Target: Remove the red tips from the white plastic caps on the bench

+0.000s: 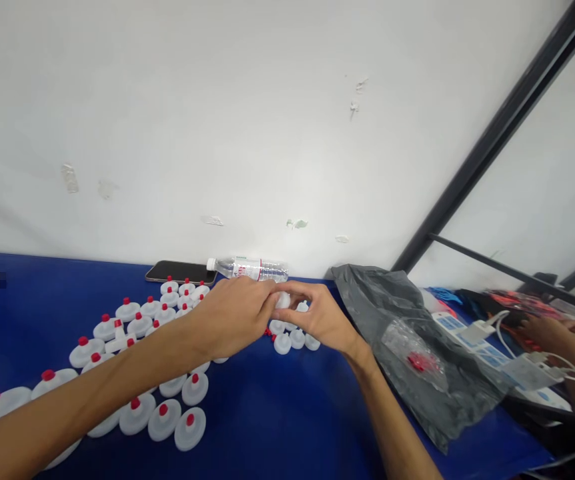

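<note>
Both my hands meet over the blue table, closed around a small white plastic cap (282, 301). The fingers of my left hand (240, 308) press against it from the left and partly cover it. My right hand (320, 315) pinches it from the right, thumb and forefinger curved round. Just below my fingers lies a small group of white caps (282, 344) without red tips visible, with tiny red pieces (268, 332) beside them. Under and around my left forearm spread many round white caps with red tips (190, 429).
A clear water bottle (273, 270) lies along the wall next to a dark phone (180, 272). On the right rest a grey plastic bag (417, 333), a clear pouch with red pieces (422, 362) and power strips (492, 357). Another person's hands (567, 337) are at the far right.
</note>
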A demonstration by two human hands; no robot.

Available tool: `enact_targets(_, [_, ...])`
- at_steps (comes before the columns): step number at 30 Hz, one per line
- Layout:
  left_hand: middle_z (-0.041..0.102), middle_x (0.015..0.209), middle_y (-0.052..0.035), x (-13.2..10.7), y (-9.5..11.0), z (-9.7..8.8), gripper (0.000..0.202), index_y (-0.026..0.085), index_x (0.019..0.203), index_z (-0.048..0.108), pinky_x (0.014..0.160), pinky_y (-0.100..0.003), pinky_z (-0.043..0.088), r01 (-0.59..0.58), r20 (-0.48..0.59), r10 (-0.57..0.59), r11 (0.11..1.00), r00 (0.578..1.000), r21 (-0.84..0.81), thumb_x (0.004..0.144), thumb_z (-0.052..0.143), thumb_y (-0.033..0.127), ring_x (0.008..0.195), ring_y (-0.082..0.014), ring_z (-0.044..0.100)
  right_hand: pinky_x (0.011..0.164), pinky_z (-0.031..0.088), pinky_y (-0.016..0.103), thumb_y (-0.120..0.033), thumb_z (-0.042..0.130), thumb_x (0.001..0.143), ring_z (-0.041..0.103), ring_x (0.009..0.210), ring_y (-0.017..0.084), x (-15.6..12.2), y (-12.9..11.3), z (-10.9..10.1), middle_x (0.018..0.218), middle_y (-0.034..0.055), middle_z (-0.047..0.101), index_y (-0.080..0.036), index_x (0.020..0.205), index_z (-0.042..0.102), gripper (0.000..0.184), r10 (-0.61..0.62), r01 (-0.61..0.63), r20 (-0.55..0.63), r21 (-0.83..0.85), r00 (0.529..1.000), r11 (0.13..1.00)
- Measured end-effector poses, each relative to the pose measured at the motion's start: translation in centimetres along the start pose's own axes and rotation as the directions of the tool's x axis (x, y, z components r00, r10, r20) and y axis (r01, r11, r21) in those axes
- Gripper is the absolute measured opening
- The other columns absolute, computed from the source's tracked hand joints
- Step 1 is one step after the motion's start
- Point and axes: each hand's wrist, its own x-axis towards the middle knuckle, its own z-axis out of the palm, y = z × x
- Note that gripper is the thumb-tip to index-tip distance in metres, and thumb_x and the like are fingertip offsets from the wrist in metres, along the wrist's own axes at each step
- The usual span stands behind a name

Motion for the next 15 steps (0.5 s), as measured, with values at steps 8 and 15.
enact_targets(8, [0.025, 0.053, 0.0066, 1.2, -0.6, -0.5, 0.033, 0.027, 0.064, 0.026, 0.041, -0.026, 0.032, 0.216, 0.221, -0.114, 0.826, 0.968, -0.521, 0.095, 0.031, 0.037, 0.041, -0.0118, 0.030, 0.086, 0.050, 0.032, -0.038, 0.073, 0.095, 0.071, 0.082, 0.020, 0.2, 0.4, 0.7, 0.097, 0.0011, 0.081, -0.027, 0.118, 0.078, 0.027, -0.230, 0.173, -0.158, -0.308, 0.960, 0.935])
enact_targets(15, [0.031, 0.054, 0.0036, 1.1, -1.9, -2.2, 0.034, 0.026, 0.062, 0.028, 0.041, -0.027, 0.028, 0.217, 0.260, -0.105, 0.866, 0.960, -0.450, 0.095, 0.031, 0.033, 0.041, -0.0115, 0.028, 0.077, 0.049, 0.032, -0.044, 0.076, 0.089, 0.069, 0.073, 0.022, -0.2, 4.2, -3.2, 0.074, -0.0018, 0.076, -0.028, 0.113, 0.077, 0.028, -0.030, -0.154, -0.466, -0.352, 0.884, 0.923])
